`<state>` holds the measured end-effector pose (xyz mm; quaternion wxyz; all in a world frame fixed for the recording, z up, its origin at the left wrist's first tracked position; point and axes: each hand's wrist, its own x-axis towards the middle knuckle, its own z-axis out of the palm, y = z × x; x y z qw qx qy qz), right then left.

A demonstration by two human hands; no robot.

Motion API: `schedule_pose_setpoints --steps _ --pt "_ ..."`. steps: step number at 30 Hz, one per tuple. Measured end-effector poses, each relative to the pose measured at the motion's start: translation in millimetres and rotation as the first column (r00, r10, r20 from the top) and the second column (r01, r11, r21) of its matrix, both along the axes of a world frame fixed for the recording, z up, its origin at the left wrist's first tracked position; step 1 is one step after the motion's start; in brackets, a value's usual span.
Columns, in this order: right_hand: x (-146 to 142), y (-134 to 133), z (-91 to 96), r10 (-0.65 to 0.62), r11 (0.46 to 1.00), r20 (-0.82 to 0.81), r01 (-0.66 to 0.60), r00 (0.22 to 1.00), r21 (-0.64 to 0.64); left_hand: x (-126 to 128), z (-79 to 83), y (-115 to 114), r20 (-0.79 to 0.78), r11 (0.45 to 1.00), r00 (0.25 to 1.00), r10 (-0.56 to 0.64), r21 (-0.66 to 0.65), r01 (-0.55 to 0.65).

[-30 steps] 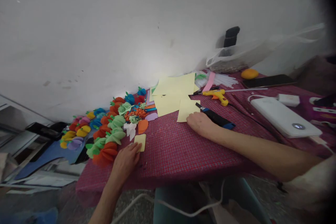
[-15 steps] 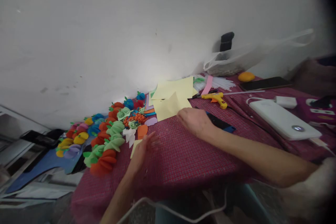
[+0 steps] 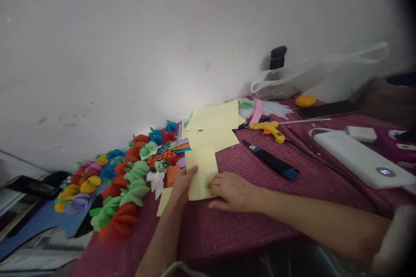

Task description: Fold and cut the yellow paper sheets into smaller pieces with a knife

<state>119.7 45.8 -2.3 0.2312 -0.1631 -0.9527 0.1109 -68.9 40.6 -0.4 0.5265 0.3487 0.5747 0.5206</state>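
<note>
A pale yellow sheet of paper (image 3: 202, 169) is between my two hands, above the front part of the table. My left hand (image 3: 182, 185) is closed on its left edge, thumb on top. At the lower right edge, the curled fingers of my right hand (image 3: 231, 191) hold the paper. Just behind it lie more yellow sheets (image 3: 214, 117), overlapping. A box cutter (image 3: 273, 161) with a black and blue handle lies to the right of my right hand. Left of my left hand are an orange paper piece (image 3: 172, 175) and a small yellow paper piece (image 3: 164, 201).
Several colourful paper pumpkins (image 3: 138, 171) crowd the table's left side. A yellow glue gun (image 3: 271, 129) with a black cord lies at the right, near glue sticks (image 3: 276, 108), a white power bank (image 3: 360, 156) and a phone (image 3: 329, 109). A plastic bag (image 3: 302, 78) leans against the wall.
My right hand has drawn a yellow sheet toward me from the pile. My left hand has moved right and taken its left edge. The box cutter is now uncovered.
</note>
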Motion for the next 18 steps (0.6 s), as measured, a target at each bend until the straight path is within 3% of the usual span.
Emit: schedule_pose_setpoints --steps 3,5,7,9,13,15,18 --pt "8 11 5.6 -0.250 0.940 -0.154 0.202 0.956 -0.276 -4 0.6 1 0.089 0.995 0.991 0.097 0.028 -0.100" --pt "9 20 5.1 -0.421 0.840 -0.219 0.288 0.880 -0.459 -2 3.4 0 0.163 0.990 0.979 0.122 0.049 -0.132" --pt "8 29 0.4 -0.521 0.735 -0.260 0.273 0.813 -0.620 3 6.4 -1 0.211 0.993 0.973 0.092 0.057 -0.106" --pt "5 35 -6.6 -0.531 0.645 -0.290 0.157 0.796 -0.748 8 8.8 -4 0.232 0.997 0.972 0.043 0.059 -0.058" --pt "0 36 -16.6 -0.373 0.434 -0.308 -0.129 0.875 -0.892 16 10.4 -11 0.213 0.999 0.976 -0.051 0.007 0.050" --pt "0 36 -16.4 -0.358 0.341 -0.299 -0.175 0.885 -0.924 15 8.9 -13 0.180 0.994 0.979 -0.095 -0.030 0.102" --pt "3 37 -10.8 -0.417 0.283 -0.291 -0.181 0.861 -0.942 10 5.3 -13 0.136 0.988 0.979 -0.154 0.009 0.154"
